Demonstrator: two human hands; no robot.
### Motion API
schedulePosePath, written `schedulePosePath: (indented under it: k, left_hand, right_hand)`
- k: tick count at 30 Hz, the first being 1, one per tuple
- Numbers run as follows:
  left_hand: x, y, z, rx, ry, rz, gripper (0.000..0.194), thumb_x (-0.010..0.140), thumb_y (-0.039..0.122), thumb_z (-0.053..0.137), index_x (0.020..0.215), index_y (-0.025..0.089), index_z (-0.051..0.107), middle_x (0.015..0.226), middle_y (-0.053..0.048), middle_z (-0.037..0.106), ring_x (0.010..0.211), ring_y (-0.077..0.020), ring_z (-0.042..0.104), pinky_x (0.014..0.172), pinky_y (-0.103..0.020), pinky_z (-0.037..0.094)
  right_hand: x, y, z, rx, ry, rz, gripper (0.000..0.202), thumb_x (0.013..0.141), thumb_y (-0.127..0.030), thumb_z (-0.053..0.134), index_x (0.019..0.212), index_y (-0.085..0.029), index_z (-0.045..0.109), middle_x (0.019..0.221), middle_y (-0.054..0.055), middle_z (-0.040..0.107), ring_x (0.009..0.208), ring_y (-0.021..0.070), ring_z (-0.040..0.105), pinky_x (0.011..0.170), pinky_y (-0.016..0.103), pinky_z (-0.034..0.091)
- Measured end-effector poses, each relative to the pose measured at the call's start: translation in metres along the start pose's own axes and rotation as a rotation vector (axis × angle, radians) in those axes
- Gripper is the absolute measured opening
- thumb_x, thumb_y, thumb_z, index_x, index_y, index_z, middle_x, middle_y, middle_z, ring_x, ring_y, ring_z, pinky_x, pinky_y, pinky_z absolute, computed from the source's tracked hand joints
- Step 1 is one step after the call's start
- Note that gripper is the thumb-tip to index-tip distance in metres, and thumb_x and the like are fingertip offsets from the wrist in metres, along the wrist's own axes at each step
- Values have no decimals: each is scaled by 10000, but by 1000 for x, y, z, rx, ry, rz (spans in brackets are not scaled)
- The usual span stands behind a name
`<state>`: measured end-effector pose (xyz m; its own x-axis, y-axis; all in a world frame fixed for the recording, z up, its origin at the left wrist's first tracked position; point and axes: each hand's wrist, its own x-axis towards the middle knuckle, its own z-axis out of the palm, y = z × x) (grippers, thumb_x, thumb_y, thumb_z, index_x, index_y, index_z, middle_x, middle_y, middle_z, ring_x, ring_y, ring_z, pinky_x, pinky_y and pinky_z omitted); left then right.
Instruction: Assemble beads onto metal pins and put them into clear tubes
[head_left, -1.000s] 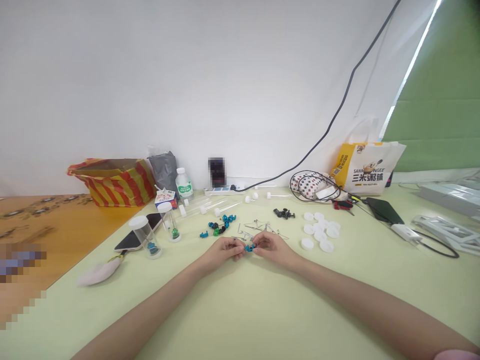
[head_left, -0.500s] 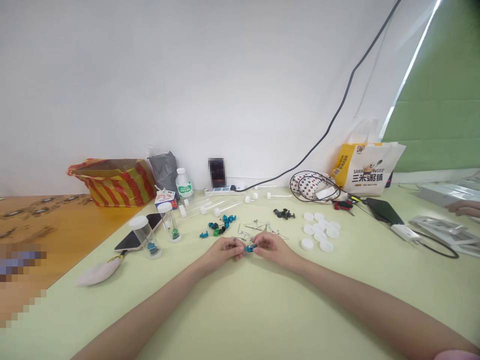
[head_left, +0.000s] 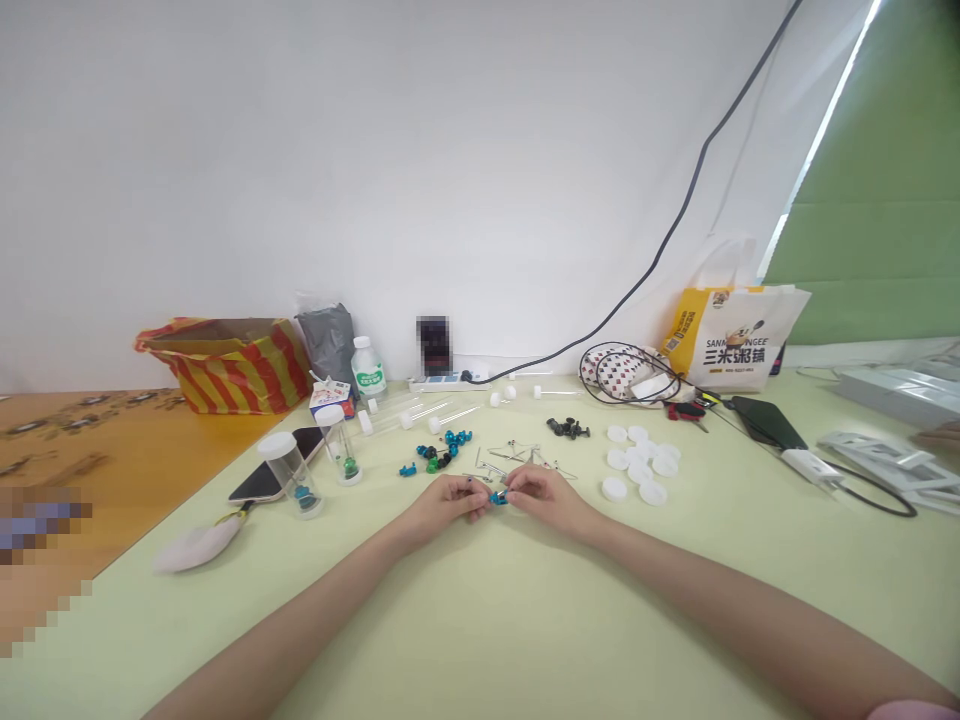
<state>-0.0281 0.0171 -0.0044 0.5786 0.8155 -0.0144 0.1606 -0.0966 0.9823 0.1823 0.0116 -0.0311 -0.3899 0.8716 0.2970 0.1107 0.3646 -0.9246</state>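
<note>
"In the head view, what do your left fingers [head_left: 478,486] have?"

"They're pinched closed on a small blue piece [head_left: 498,497], held low over the pale green surface [head_left: 480,620]."

"And your right fingers [head_left: 519,488]?"

"They close on the small blue piece from its other side, so it sits between your two hands. Something thin and silvery shows at it, too small to make out."

"What lies just beyond your fingers?"

"Thin metal parts [head_left: 493,468], scattered loosely. Past your left fingers, off to the left, there's a cluster of blue, green and black pieces [head_left: 442,458], with a lone blue piece [head_left: 407,469] nearby. Beyond your right fingers you have a pile of black pieces [head_left: 570,429]."

"Anything farther out?"

"Right of your right fingers, round white caps [head_left: 639,472] lie in a loose group. Well to the left of your left fingers, two clear tubes with white lids [head_left: 289,462] stand by a phone [head_left: 259,482]. Farther past your fingers, slim clear tubes [head_left: 450,416] with white ends lie flat, and a bottle [head_left: 368,368] stands behind them on the left."

"Who else is there?"

"Far to the right of your right fingers, part of another person's hand [head_left: 943,439] shows, blurred, at the edge."
</note>
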Motion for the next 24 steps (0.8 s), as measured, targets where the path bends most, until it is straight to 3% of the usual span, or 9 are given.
schedulePosePath:
  k: [9, 24]
  left_hand:
    - [1, 0, -1, -7, -9, -4, 252, 751, 369, 595, 760, 120, 640, 695, -25, 589, 611, -105, 496, 630, -240, 394]
    - [0, -1, 0, -8, -7, 4, 261, 745, 381, 597, 749, 122, 636, 693, -24, 586, 612, -107, 493, 626, -242, 393]
  right_hand:
    - [-2, -4, 0, 24, -9, 29, 261, 692, -338, 659, 871, -168, 574, 924, 47, 603, 819, 150, 576, 804, 323, 462]
    - [0, 1, 1, 41, -3, 16, 222, 683, -347, 663, 776, -165, 576, 974, 53, 582, 836, 150, 577, 809, 317, 460]
